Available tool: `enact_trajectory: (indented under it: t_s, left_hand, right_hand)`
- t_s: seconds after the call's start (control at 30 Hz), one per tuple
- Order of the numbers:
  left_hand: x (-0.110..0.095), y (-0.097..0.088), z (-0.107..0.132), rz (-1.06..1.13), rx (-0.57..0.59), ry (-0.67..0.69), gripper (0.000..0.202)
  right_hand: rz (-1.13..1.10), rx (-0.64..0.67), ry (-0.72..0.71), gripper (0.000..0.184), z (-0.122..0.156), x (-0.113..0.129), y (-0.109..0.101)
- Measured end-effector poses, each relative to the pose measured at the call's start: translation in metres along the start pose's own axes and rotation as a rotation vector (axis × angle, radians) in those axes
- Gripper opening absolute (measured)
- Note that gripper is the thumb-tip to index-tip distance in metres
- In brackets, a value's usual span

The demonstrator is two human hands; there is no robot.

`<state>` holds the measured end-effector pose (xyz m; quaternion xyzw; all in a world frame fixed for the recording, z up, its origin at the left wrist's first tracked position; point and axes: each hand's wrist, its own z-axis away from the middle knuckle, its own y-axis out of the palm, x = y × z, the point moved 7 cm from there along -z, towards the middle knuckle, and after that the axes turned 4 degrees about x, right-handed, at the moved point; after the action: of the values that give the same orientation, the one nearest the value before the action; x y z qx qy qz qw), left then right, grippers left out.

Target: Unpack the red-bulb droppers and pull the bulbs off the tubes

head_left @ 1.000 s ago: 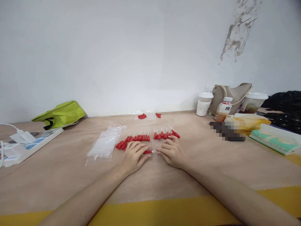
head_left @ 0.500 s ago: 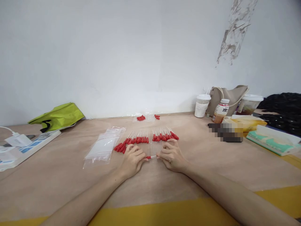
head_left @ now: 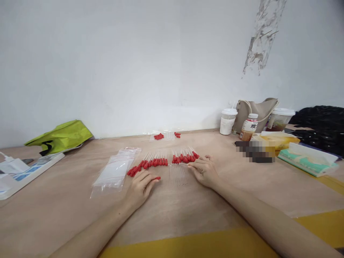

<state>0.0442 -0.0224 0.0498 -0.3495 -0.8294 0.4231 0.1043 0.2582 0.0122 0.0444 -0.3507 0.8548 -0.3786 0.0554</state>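
My left hand [head_left: 141, 184] has its thumb and fingers pinched on a small red rubber bulb [head_left: 158, 178], whose end sticks out to the right; whether a tube is attached is hidden. To the right, my right hand [head_left: 203, 170] pinches a thin clear glass tube [head_left: 184, 164] that points left. Just below it lie several loose glass tubes [head_left: 177, 177], side by side on the table. Behind the hands, droppers with red bulbs form a left group [head_left: 154, 162] and a right group [head_left: 185, 157], bulbs towards me.
Clear zip bags [head_left: 114, 170] lie left of the droppers. Loose red bulbs [head_left: 159, 136] rest on plastic near the wall. A power strip [head_left: 34, 175] and green bag [head_left: 61, 134] are at left; cups, a bottle [head_left: 248, 127] and tissue packs [head_left: 306, 159] at right.
My hands have moved apart. The left has drawn back left with the red bulb, away from the tubes; the right has risen to the top of the loose tubes. The view has shifted slightly.
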Motion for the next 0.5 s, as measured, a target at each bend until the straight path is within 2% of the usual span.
enact_trajectory:
  t_s: [0.1,0.23,0.4,0.5]
  left_hand:
    - [0.011,-0.01,-0.003,0.092,-0.072,-0.111,0.023]
    - [0.049,-0.033,-0.003,-0.004,-0.144,-0.355,0.03]
    - [0.109,-0.057,0.011,-0.012,-0.098,-0.609,0.038]
    - [0.129,-0.061,0.019,0.004,-0.075,-0.7,0.042]
  right_hand:
    - [-0.006,-0.022,0.111,0.021,-0.001,-0.006,0.001]
    - [0.023,-0.007,0.164,0.016,0.001,-0.004,0.007]
    - [0.131,0.008,0.169,0.016,0.0,-0.004,0.017]
    - [0.177,0.038,0.151,0.019,-0.002,-0.001,0.024]
